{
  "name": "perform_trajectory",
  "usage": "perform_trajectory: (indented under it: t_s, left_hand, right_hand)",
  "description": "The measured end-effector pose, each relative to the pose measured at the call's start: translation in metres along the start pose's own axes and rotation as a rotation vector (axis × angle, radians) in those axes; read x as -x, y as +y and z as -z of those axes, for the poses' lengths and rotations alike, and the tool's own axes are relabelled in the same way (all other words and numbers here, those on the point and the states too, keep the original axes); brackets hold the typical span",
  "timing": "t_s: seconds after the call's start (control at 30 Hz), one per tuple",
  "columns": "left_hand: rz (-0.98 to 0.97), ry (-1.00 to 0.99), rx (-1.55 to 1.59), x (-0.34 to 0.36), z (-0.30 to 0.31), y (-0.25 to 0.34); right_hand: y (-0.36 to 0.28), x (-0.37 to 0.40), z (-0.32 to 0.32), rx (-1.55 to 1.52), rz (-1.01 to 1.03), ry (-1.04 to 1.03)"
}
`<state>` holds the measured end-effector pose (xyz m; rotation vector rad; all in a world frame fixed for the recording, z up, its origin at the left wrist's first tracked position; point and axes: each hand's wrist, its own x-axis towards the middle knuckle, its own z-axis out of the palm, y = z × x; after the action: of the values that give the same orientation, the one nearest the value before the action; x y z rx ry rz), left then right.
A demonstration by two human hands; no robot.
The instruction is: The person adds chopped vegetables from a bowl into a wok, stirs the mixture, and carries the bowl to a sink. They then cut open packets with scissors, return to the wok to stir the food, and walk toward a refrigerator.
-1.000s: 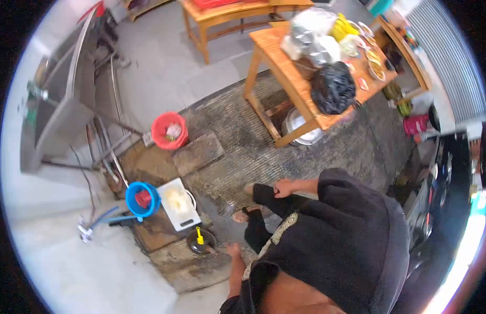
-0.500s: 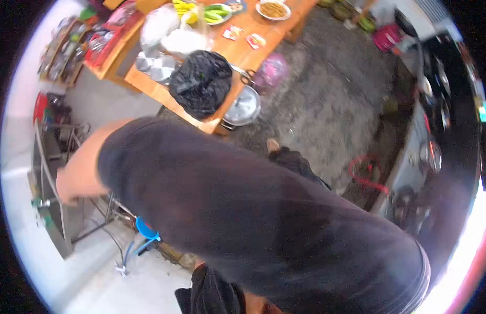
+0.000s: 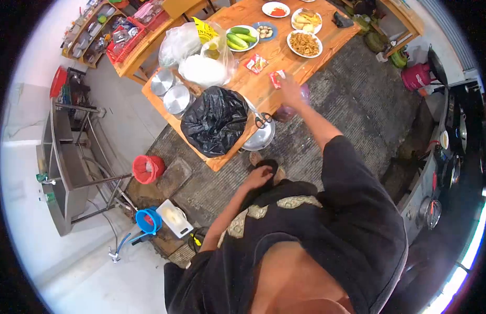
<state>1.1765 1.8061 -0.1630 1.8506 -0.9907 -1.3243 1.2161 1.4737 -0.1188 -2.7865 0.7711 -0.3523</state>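
My right hand (image 3: 291,93) reaches to the table edge, its fingers closed at a red-and-white packet (image 3: 277,79). A second red-and-white packet (image 3: 256,63) lies flat just left of it. Hanging low in front of my body, my left hand (image 3: 259,178) holds nothing, its fingers loosely apart. Nearest to it on the table is a bunched black plastic bag (image 3: 215,121). Scissors (image 3: 263,120) with black handles lie at the edge beside the bag. Below that edge show a metal pot lid (image 3: 261,137) and a pinkish see-through bag (image 3: 286,113), partly hidden.
The wooden table (image 3: 230,146) also bears a plate of green cucumbers (image 3: 242,38), a plate of brown food (image 3: 304,44), metal pots (image 3: 177,99) and white plastic bags (image 3: 202,69). On the floor to the left stand a red bin (image 3: 148,168) and a blue bucket (image 3: 148,222).
My right arm, stretched across the view to the left before, has swung back to the table, its hand now at a packet. My left hand has come into sight.
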Motion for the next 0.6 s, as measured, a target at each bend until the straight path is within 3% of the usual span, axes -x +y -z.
perform_trajectory:
  t_s: [0.13, 0.2, 0.27, 0.4, 0.57, 0.6]
  left_hand:
    - [-0.092, -0.004, -0.040, -0.034, 0.036, 0.026]
    - [-0.146, 0.079, 0.083, -0.054, 0.057, 0.035]
    - [-0.065, 0.083, 0.126, -0.055, 0.084, 0.067]
    - [-0.132, 0.059, 0.107, -0.058, 0.126, 0.135]
    - [-0.572, 0.021, -0.400, -0.023, 0.181, 0.314]
    - [-0.723, 0.108, -0.377, -0.014, 0.183, 0.356]
  right_hand:
    - [0.041, -0.008, -0.009, 0.244, 0.156, 0.041]
    - [0.048, -0.010, -0.021, 0.208, 0.211, 0.084]
    - [0.050, -0.010, -0.028, 0.165, 0.222, 0.079]
    - [0.044, -0.017, -0.026, 0.083, 0.198, 0.020]
    - [0.037, -0.040, 0.003, -0.022, 0.214, -0.014]
    - [0.038, -0.052, 0.004, -0.047, 0.223, -0.065]
